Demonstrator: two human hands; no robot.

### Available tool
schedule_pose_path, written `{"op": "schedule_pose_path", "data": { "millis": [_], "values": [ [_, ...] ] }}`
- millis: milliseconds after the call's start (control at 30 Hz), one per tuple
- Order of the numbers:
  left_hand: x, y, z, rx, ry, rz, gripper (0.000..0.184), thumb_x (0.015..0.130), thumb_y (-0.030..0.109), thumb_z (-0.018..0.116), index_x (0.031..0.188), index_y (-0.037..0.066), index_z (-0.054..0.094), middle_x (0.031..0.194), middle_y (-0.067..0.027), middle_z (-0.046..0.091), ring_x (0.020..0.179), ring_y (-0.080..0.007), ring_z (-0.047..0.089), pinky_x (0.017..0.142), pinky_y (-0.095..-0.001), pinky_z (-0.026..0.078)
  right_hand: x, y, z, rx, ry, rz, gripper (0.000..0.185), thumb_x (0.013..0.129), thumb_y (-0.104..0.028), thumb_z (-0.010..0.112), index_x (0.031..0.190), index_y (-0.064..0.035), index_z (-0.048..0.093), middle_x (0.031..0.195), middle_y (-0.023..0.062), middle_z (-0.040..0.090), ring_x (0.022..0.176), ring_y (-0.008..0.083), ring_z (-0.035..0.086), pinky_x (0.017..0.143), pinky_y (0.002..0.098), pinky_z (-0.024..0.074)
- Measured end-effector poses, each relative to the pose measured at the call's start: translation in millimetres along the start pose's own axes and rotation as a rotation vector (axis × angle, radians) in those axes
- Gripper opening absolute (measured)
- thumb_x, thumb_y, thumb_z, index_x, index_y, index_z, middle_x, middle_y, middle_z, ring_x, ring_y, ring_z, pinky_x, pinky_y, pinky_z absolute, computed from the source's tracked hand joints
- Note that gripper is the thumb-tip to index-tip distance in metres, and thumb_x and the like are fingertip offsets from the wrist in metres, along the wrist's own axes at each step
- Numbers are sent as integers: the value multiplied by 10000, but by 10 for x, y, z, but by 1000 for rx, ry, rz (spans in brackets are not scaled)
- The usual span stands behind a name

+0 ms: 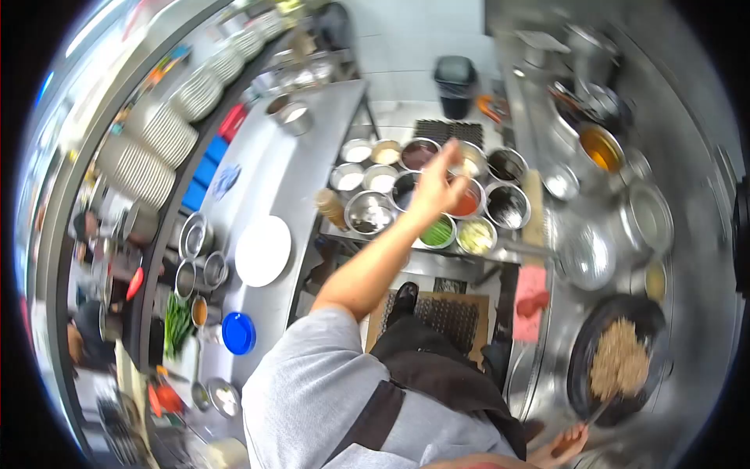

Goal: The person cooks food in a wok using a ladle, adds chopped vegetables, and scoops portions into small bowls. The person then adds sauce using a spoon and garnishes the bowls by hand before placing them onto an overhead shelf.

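Observation:
My left hand (442,186), somewhat blurred, is stretched over a group of metal ingredient bowls, its fingers apart and nothing visible in them. Below it lie a bowl of orange-red sauce (464,205), a bowl of chopped green vegetable (437,233) and a bowl of pale chopped pieces (476,235). At the lower right, my right hand (564,447) is closed around the thin handle of a cooking utensil (600,411). The utensil's head is hidden in light-brown, grainy food (621,359) in a black wok (578,367).
A steel worktop (273,180) on the left carries a white plate (263,250) and a blue lid (238,333). Stacked plates (137,168) line the shelf beyond. Beside the wok are a strainer (586,254) and a pink cloth (530,313). A bin (455,86) stands ahead.

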State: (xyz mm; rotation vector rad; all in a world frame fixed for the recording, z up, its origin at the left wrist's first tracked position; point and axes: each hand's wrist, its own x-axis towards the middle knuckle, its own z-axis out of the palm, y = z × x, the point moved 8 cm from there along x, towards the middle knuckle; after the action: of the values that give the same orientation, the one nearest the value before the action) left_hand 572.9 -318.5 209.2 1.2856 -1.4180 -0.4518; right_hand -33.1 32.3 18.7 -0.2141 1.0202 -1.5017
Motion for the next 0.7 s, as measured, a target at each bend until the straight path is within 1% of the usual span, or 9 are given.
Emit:
{"op": "schedule_pose_path", "data": {
  "millis": [100,133,233,300,333,433,500,633,700],
  "values": [
    [778,-4,-1742,245,323,148,526,824,177,683,1292,37,488,1011,-123,655,953,-191,632,816,-320,491,23,-121,211,-512,193,-676,387,902,-399,560,1103,-71,518,868,69,525,740,171,503,706,297,421],
    [967,31,-2323,384,477,278,426,797,190,662,1172,8,579,945,-156,666,857,-267,654,753,-358,512,-84,-130,326,-663,276,-910,504,897,-457,569,1202,-59,512,960,116,558,824,220,534,786,343,444],
    [1369,174,-3875,771,671,193,366,803,287,599,1032,8,660,871,-187,671,830,-324,648,776,-398,500,126,-117,413,-759,590,-1005,342,939,-321,511,1146,-53,551,957,98,559,800,186,522,707,342,442],
    [1657,241,-4812,1234,789,121,348,767,248,566,999,12,675,940,-215,657,906,-381,619,840,-443,484,526,-216,118,-770,483,-1043,285,928,-248,538,1132,-51,558,945,101,576,779,196,526,697,347,445],
    [1818,241,-5301,1321,775,-61,361,762,234,563,1030,17,667,971,-212,655,943,-376,616,864,-437,477,635,-208,215,-796,385,-1071,238,917,-175,566,1119,-49,566,932,104,594,757,206,531,686,351,448],
    [2179,104,-6382,1556,664,-460,398,744,208,564,1089,31,653,1060,-200,648,1044,-343,603,917,-410,460,701,-104,461,-719,459,-1357,281,924,-233,580,1103,-17,557,936,119,590,787,217,536,699,355,457],
    [2497,-650,-7188,1567,361,-727,384,732,228,566,1044,32,675,1095,-200,641,1053,-328,606,917,-384,462,734,-23,593,-730,445,-1382,277,928,-246,571,1077,-13,564,917,122,589,788,222,538,693,358,458],
    [2532,-874,-7216,1428,155,-656,388,692,266,572,966,19,694,1077,-195,649,1025,-320,617,884,-373,477,612,-2,1394,-788,358,-1510,309,940,-302,535,970,1,590,841,135,585,793,240,546,672,368,463],
    [2580,-897,-7243,1495,121,-606,388,690,307,608,919,7,692,1019,-204,657,974,-315,631,831,-395,490,835,-85,1265,-637,361,-1364,280,930,-282,542,961,-9,597,831,117,595,785,225,557,687,351,465]
  ]
}}
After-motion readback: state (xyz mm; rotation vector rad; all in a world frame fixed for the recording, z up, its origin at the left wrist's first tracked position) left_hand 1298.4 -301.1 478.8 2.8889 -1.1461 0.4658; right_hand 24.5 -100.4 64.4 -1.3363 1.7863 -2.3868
